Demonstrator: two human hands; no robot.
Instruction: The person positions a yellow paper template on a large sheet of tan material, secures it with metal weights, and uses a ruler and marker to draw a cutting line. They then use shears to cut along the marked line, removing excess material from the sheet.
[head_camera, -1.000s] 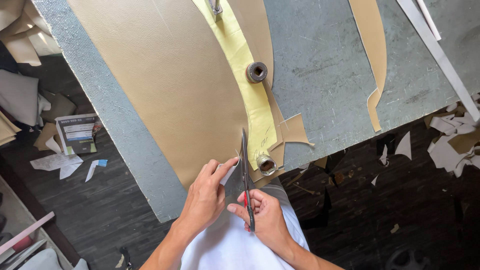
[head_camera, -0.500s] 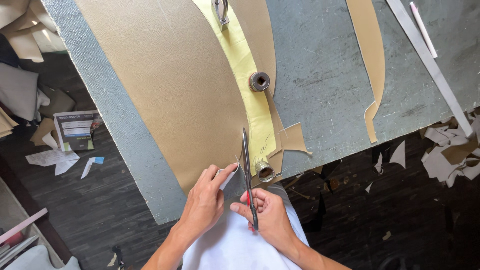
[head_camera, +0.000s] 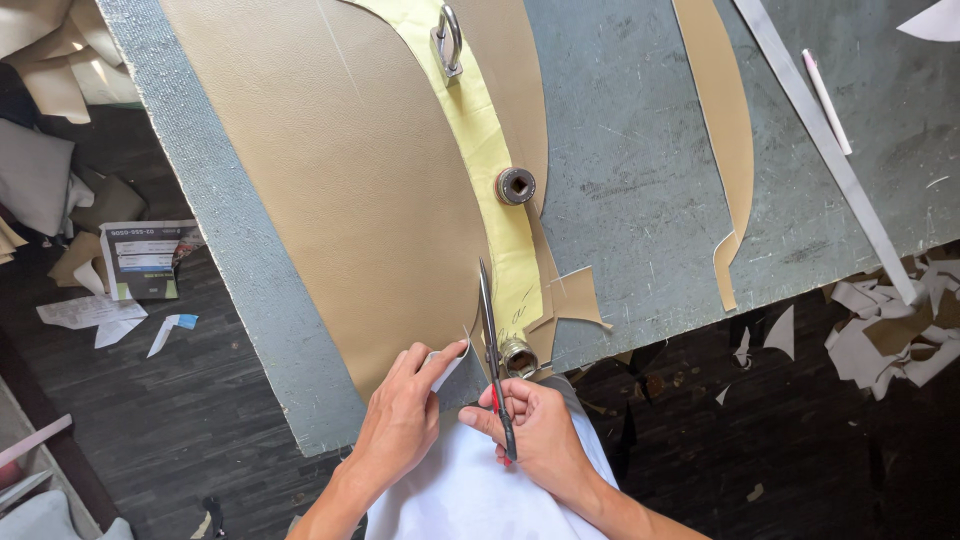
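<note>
Pinching the near edge of the tan leather sheet (head_camera: 350, 190) between thumb and fingers, the left hand (head_camera: 405, 415) lifts a small flap of it off the grey table (head_camera: 640, 190), its wrist coming up from the lower left and its knuckles turned toward the camera. Just right of it, the right hand (head_camera: 540, 430) is closed around the handles of a pair of scissors (head_camera: 492, 345), fingers curled through the grips, forearm running in from the lower right. The blades point away from the body and lie nearly shut along the seam where the leather meets a pale yellow paper pattern (head_camera: 490, 160). A short metal cylinder weight (head_camera: 517, 354) stands touching the pattern just beside the right hand; a round socket weight (head_camera: 515, 185) sits farther up it. Farther right lie a narrow tan strip (head_camera: 725, 130) and a long metal ruler (head_camera: 830, 160).
</note>
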